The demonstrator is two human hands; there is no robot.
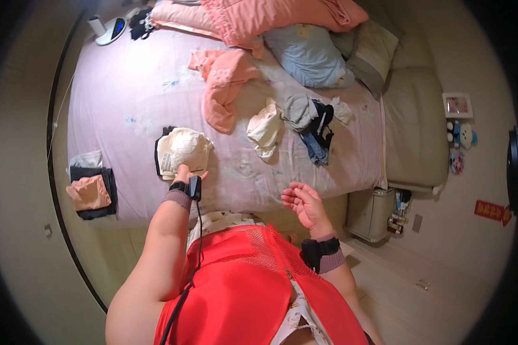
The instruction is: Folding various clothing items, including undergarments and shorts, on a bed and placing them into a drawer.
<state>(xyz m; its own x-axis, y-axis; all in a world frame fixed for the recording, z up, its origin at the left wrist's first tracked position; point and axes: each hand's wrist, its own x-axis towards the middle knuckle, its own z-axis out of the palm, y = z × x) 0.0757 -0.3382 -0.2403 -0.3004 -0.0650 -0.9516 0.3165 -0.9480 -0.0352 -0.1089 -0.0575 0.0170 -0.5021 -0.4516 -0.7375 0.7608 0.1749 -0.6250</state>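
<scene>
My left hand (pixel 184 173) is at the near edge of a cream padded bra (pixel 187 146), which lies over a black garment (pixel 157 159) on the bed. The wrist device hides part of this hand, so whether its fingers grip the bra or only rest on it cannot be told. Above the bed's near edge, my right hand (pixel 304 202) holds nothing, its fingers loosely bent and apart. Beyond it lie a crumpled cream garment (pixel 264 131), a grey garment (pixel 300 112), and black (pixel 323 116) and blue (pixel 315 148) clothing in a loose heap.
A folded peach garment (pixel 90 192) tops a dark one at the bed's left corner. A salmon cloth (pixel 224 86) lies mid-bed, with a blue pillow (pixel 308 54) and pink quilt (pixel 280 17) behind. A lamp (pixel 110 32) stands far left; a cabinet (pixel 369 213) stands right.
</scene>
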